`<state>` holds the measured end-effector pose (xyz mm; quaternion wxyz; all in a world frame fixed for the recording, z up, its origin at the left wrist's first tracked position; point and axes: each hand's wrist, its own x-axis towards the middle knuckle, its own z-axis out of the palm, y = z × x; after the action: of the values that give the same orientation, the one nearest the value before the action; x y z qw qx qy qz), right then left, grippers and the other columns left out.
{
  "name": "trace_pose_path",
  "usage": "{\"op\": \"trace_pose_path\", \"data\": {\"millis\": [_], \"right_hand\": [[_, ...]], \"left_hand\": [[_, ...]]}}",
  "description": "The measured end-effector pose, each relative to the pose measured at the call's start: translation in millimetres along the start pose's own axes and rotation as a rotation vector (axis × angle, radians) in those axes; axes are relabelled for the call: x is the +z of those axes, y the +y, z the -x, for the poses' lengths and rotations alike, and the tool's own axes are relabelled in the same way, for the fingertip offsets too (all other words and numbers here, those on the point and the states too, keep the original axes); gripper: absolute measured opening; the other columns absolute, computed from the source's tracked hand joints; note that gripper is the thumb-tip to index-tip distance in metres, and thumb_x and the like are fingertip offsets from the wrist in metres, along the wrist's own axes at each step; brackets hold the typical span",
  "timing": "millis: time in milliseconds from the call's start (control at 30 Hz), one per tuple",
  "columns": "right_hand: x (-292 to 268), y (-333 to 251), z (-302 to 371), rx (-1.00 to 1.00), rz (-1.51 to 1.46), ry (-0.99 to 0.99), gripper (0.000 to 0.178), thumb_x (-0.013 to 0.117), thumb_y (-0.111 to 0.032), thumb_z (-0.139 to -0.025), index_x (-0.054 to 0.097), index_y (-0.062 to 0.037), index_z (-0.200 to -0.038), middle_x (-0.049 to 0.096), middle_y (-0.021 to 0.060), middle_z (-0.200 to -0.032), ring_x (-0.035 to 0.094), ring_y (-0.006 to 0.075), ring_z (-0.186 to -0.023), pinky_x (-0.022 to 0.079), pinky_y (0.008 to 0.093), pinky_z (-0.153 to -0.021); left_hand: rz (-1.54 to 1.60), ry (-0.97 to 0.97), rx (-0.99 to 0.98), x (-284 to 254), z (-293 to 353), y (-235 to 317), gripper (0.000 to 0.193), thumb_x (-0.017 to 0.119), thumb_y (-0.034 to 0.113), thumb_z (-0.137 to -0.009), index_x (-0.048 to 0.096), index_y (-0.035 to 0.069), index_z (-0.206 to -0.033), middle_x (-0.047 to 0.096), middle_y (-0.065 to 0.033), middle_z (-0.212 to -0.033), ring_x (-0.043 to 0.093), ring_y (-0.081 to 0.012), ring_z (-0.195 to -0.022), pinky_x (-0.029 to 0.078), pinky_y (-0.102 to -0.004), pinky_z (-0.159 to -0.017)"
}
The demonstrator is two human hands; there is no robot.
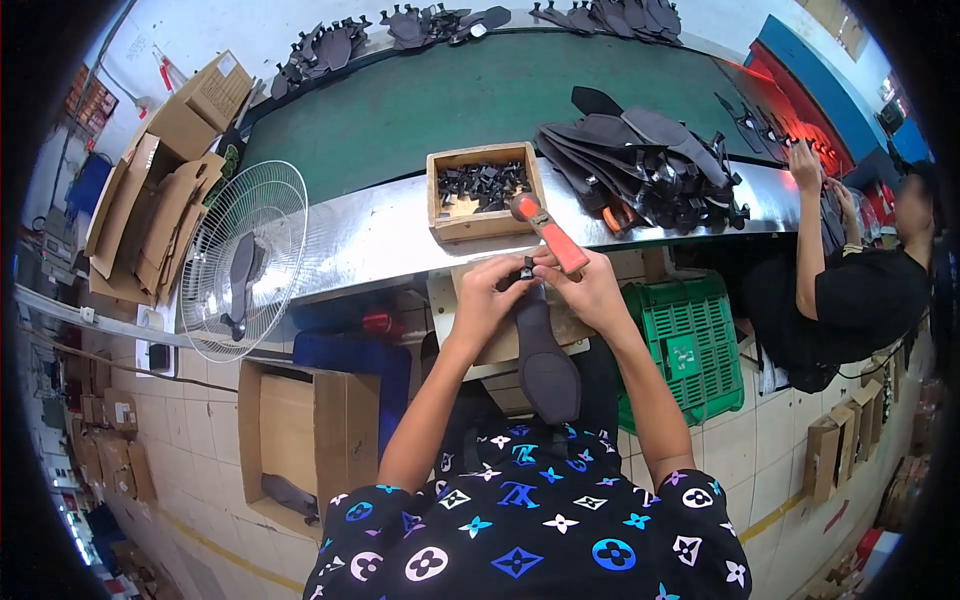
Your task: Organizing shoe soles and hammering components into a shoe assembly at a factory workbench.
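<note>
In front of me a dark grey shoe sole [548,372] points its wide toe end toward my body. At its narrow far end sits a small black piece [527,268]. My left hand [487,296] pinches that piece from the left, fingers closed. On the other side my right hand [588,290] has its thumb and fingertips at the same end. A hammer [556,240] with an orange-red handle rests in my right hand, its head up and to the left. Just beyond my hands stands a wooden box [484,233] of small black pieces.
Several dark soles are heaped on the metal ledge [380,240], right of the box. Behind runs a green conveyor belt [400,130]. A fan [245,260] and cardboard box [345,430] stand left, a green crate [690,345] right. A co-worker [850,290] reaches toward a red-lit machine.
</note>
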<state>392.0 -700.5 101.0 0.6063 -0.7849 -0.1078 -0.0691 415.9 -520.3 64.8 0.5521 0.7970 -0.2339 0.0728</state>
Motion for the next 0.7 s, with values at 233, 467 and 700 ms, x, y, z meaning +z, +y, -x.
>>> {"op": "trace_pose_path", "data": {"millis": [233,467,700], "right_hand": [[2,-10,1,-0.137,0.218,-0.046,0.021,0.065,-0.001,-0.078,0.061,0.0034,-0.098,0.061,0.0185,-0.087,0.06,0.0366,-0.081,0.047,0.0375,-0.072],[0,-9,-3,-0.025,0.265,-0.067,0.021,0.065,0.001,-0.077,0.059,0.0037,-0.097,0.062,0.0182,-0.088,0.06,0.0376,-0.082,0.047,0.0373,-0.071],[-2,-10,0,-0.214,0.324,-0.077,0.024,0.063,0.004,-0.073,0.058,0.0021,-0.097,0.06,0.0167,-0.091,0.061,0.0371,-0.088,0.049,0.0375,-0.076]], "left_hand": [[0.001,-0.001,0.049,-1,-1,-4,0.027,0.073,0.006,-0.073,0.067,-0.002,-0.098,0.069,-0.0139,-0.098,0.066,-0.0296,-0.088,0.051,-0.0343,-0.08],[0.028,-0.018,-0.042,-2,0,-8,0.028,0.074,0.006,-0.073,0.068,-0.002,-0.099,0.07,-0.0147,-0.101,0.067,-0.0294,-0.093,0.051,-0.0338,-0.085],[0.017,-0.095,-0.078,-9,-4,3,0.026,0.072,0.006,-0.074,0.069,0.0,-0.099,0.07,-0.0124,-0.094,0.067,-0.0238,-0.084,0.051,-0.03,-0.077]]}}
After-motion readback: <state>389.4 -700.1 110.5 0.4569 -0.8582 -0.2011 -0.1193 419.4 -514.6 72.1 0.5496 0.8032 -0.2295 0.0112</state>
